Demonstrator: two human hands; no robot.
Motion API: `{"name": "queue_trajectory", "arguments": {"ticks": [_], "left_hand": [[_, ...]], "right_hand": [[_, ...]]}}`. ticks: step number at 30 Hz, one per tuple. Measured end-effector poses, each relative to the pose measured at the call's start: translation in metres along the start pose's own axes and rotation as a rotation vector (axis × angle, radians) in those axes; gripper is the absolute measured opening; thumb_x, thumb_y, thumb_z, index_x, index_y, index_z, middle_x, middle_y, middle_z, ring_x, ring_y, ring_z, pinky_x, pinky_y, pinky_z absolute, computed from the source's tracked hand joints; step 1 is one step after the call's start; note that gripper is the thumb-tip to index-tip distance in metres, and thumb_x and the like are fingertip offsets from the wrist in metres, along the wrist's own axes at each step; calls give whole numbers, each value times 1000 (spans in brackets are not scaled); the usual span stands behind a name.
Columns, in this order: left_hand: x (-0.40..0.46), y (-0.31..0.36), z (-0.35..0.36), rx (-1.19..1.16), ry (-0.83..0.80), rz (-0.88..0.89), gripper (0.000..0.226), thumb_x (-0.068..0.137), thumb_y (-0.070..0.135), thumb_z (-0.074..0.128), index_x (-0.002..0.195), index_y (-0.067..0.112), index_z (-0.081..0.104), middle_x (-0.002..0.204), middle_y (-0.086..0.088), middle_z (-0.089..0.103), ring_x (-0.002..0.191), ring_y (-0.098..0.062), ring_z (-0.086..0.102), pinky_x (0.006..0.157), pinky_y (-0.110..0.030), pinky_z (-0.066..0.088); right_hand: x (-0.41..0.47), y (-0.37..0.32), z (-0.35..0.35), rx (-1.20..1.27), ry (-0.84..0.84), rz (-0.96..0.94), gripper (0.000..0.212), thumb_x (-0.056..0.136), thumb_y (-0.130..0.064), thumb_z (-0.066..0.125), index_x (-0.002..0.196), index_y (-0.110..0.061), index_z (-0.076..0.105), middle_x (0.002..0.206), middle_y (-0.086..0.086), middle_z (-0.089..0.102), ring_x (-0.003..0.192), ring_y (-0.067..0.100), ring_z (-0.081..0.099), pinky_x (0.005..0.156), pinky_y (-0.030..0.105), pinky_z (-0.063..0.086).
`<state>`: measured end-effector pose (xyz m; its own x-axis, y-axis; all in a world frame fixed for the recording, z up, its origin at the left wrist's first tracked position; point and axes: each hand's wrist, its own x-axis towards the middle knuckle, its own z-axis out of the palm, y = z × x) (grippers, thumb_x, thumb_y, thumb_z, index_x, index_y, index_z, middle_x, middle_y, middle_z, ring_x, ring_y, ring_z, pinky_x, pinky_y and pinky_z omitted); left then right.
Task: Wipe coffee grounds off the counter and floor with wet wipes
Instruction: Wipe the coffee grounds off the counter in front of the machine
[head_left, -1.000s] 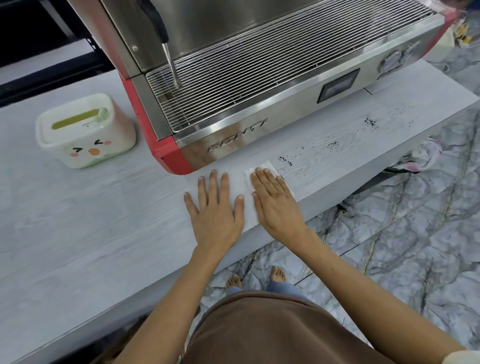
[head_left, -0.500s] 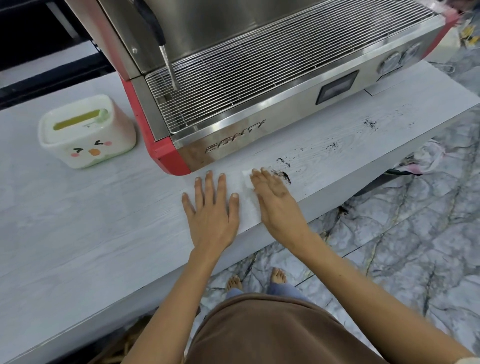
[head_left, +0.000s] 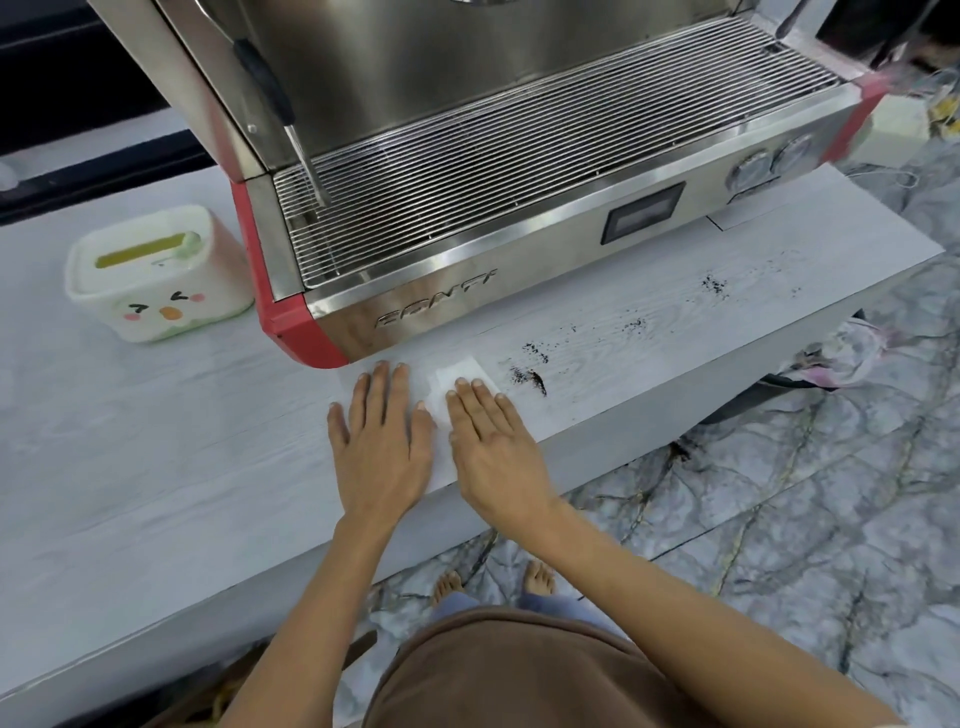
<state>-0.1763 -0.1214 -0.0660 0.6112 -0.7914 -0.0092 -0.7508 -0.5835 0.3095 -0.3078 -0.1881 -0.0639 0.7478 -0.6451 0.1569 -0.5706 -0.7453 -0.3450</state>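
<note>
wipe (head_left: 457, 382) flat under right hand (head_left: 493, 447)

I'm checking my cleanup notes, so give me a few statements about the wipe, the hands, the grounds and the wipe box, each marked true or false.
1. The right hand lies flat on the white wipe. True.
2. The left hand grips the wipe box. False: it rests flat on the counter, apart from the box.
3. Coffee grounds lie on the counter right of the wipe. True.
4. The wipe box stands right of the espresso machine. False: it stands to its left.
5. The counter is wiped clean. False: dark grounds remain.
</note>
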Motion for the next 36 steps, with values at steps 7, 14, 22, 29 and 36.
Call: {"name": "queue_trajectory", "arguments": {"ticks": [7, 14, 22, 29, 36], "left_hand": [[-1, 3, -1, -25, 19, -19, 63, 102, 51, 13, 160, 27, 19, 168, 7, 16, 155, -13, 10, 125, -49, 5], [-1, 1, -1, -19, 9, 0, 63, 103, 53, 12, 160, 27, 18, 168, 6, 14, 155, -14, 8, 125, -49, 4], [-3, 2, -4, -77, 37, -2, 60, 103, 52, 13, 156, 30, 25, 168, 7, 14, 155, -14, 9, 125, -47, 2], [0, 6, -2, -193, 68, -14, 60, 101, 54, 12, 153, 32, 31, 166, 9, 20, 153, -11, 13, 125, -46, 1], [8, 12, -4, -244, 76, 10, 59, 102, 51, 14, 152, 28, 35, 163, 7, 27, 152, -13, 19, 124, -48, 4]], "right_hand": [[12, 25, -11, 31, -27, 66, 50, 96, -6, 40, 145, 0, 29, 153, 16, 28, 144, 27, 21, 120, 43, 15], [11, 57, -24, 19, -1, 119, 57, 92, 5, 36, 147, -4, 26, 156, 12, 24, 146, 23, 16, 122, 37, 8], [13, 60, -40, 161, 33, 119, 51, 91, 12, 39, 141, -1, 38, 150, 15, 37, 143, 26, 26, 120, 41, 18], [-8, 22, -26, 140, 35, -36, 54, 85, 10, 48, 138, 0, 43, 146, 16, 42, 140, 29, 32, 117, 45, 25], [6, 17, -15, 54, -7, 15, 50, 93, -1, 43, 142, -1, 37, 151, 15, 34, 143, 27, 25, 120, 40, 17]]}}
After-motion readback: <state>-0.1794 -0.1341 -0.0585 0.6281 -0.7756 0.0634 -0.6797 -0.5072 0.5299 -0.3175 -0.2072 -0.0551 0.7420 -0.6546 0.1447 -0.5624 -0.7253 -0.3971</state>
